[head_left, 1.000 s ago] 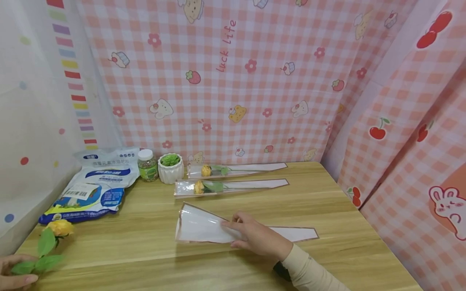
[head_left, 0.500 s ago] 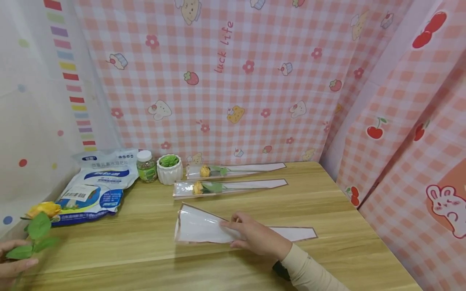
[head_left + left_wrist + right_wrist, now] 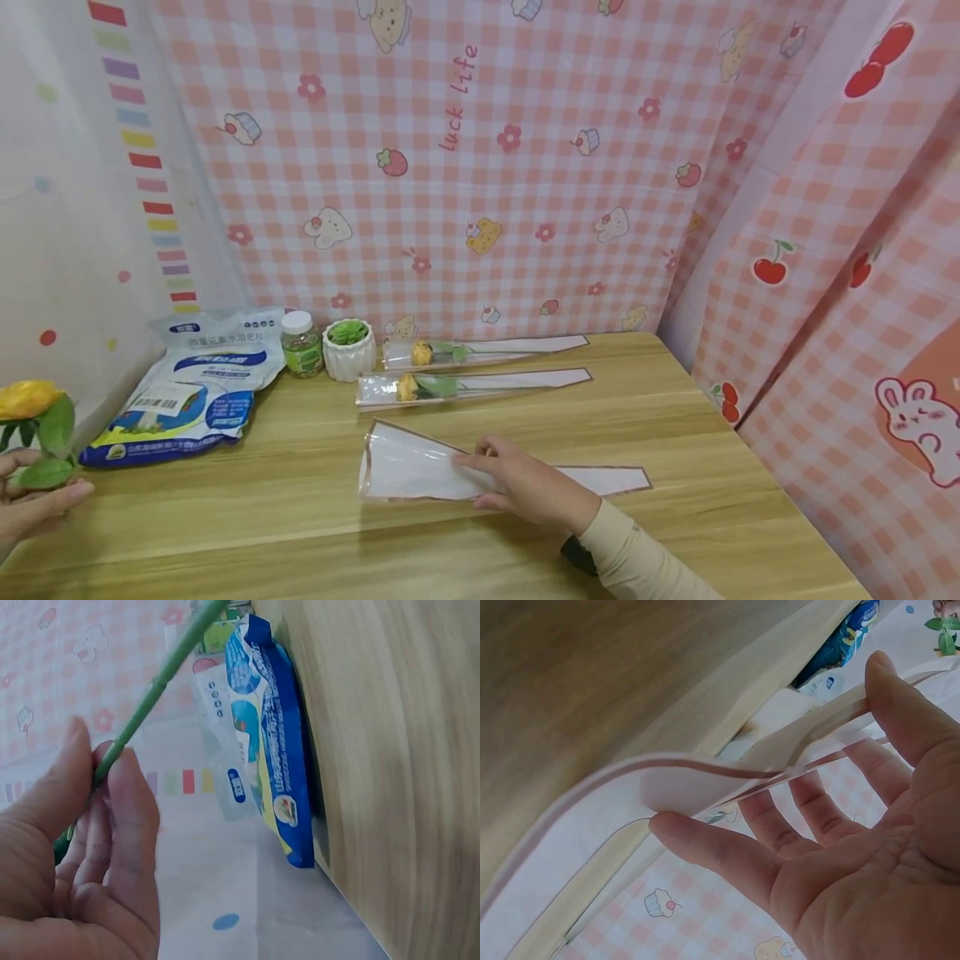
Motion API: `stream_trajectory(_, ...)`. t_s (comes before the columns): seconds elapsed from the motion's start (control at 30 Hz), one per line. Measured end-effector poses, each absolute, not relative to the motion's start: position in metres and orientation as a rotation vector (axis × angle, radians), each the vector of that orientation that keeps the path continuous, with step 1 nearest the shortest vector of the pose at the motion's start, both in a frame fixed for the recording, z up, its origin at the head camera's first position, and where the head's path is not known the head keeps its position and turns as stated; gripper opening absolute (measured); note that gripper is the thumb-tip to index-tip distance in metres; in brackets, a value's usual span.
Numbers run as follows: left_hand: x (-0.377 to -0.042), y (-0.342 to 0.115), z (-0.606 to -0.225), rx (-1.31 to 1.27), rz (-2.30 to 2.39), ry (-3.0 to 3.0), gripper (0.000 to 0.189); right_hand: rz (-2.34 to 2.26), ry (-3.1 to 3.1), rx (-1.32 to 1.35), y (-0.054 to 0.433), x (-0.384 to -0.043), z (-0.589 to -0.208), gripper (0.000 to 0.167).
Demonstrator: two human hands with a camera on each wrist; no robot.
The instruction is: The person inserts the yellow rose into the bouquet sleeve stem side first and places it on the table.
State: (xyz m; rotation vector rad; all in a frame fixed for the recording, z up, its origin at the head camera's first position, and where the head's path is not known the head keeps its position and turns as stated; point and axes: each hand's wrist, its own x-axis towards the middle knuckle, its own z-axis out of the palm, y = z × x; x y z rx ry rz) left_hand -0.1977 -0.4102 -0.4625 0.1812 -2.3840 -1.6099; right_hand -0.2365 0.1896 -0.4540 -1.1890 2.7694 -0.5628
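Observation:
At the far left of the head view, my left hand [image 3: 41,504] holds a yellow rose [image 3: 30,400] upright, just below its leaves. The left wrist view shows its green stem [image 3: 154,694] pinched between thumb and fingers; the bloom is out of that view. My right hand [image 3: 528,485] holds a white flower sleeve [image 3: 416,467] with a brown-edged border near its middle. The sleeve's wide mouth faces left and its narrow end points right. Up close in the right wrist view, the thumb lies at one edge of the sleeve [image 3: 690,784] and the fingers at the other.
Two sleeved yellow roses, one nearer [image 3: 408,387] and one farther [image 3: 422,353], lie toward the table's back. Left of them stand a white potted succulent [image 3: 349,354], a white-capped jar [image 3: 302,346] and a blue-and-white bag [image 3: 187,392]. Checked cloth [image 3: 480,183] hangs behind.
My left hand has risen and moved left with the rose, which is now partly cut off by the view's edge. The right hand and the sleeve have stayed in place.

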Motion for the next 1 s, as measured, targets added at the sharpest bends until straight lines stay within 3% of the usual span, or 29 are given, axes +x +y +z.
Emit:
stream_trajectory(0.3,-0.201,-0.384,-0.451,-0.175,-1.958,-1.975,0.045,-0.577,2.772,-1.246,0.189,-0.233,-0.458,0.061)
stream_trajectory(0.73,-0.213,-0.345,-0.435,-0.314,-1.944,-1.814,0.035,-0.573,2.779,-1.198,0.189,-0.235,-0.456,0.06)
stream_trajectory(1.0,-0.216,-0.316,-0.414,-0.197,-1.835,-1.898,0.037,-0.575,2.786,-1.204,0.191,-0.237,-0.454,0.059)
